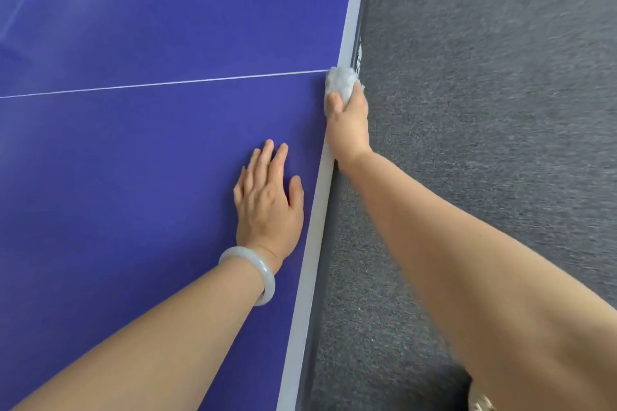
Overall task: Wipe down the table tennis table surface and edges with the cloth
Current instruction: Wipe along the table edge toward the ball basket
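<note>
- Head view: right hand (347, 125), grip closed round the cloth (341, 81) on the edge (317, 243), mid-frame; wad may slip off.
- Left hand (267, 203) flat, empty; could smudge the tabletop (133, 160).

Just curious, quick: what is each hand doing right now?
Left hand: open, flat on the table.
Right hand: grips the cloth at the edge.

Smooth matt blue table top (150, 160); fluffy white cloth (341, 82) at its pale edge; rough grey carpet (484, 110) beside; glossy bangle (257, 272).
</note>
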{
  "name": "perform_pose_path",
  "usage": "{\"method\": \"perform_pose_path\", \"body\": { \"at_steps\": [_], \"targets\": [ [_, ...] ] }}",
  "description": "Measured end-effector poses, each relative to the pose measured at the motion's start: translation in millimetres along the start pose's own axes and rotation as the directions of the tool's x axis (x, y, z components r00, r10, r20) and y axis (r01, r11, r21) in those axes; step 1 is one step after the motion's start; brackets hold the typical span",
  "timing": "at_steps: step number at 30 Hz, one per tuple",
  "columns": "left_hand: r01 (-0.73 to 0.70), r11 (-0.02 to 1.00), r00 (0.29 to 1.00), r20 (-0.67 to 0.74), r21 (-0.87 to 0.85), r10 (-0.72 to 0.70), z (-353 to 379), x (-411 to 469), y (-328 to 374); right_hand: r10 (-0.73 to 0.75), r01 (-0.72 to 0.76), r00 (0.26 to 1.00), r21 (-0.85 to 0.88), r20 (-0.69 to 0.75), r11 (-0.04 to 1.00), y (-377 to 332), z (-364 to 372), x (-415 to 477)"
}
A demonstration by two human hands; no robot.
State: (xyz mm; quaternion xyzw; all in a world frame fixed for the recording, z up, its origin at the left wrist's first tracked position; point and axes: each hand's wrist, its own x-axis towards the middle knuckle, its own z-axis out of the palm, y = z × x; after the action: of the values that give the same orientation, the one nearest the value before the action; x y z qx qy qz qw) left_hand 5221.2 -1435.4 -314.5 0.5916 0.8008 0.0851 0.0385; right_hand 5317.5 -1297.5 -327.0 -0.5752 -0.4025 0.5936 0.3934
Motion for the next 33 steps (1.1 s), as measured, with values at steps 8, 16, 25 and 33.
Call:
{"method": "perform_pose_path", "body": {
  "at_steps": [8, 16, 25, 33],
  "targets": [
    [-0.002, 1.0, 1.0, 0.01, -0.027, 0.002, -0.4, 0.5, 1.0, -0.067, 0.067, 0.998, -0.031, 0.001, 0.997, 72.7, 6.4, -172.3],
    [0.0, 1.0, 1.0, 0.002, 0.001, 0.0, 2.0, -0.7, -2.3, 0.049, -0.049, 0.998, 0.019, -0.027, 0.999, 2.7, 1.5, 9.6],
    [-0.003, 1.0, 1.0, 0.014, -0.002, 0.003, 0.3, -0.1, 0.2, -0.012, 0.012, 1.0, 0.015, -0.013, 1.0, 58.0, 5.9, -95.0],
    [0.005, 1.0, 1.0, 0.017, 0.012, -0.005, 0.7, -0.2, -2.4, 0.13, -0.128, 0.991, 0.047, -0.036, 0.991, 7.5, 3.8, 13.3]
  ]
}}
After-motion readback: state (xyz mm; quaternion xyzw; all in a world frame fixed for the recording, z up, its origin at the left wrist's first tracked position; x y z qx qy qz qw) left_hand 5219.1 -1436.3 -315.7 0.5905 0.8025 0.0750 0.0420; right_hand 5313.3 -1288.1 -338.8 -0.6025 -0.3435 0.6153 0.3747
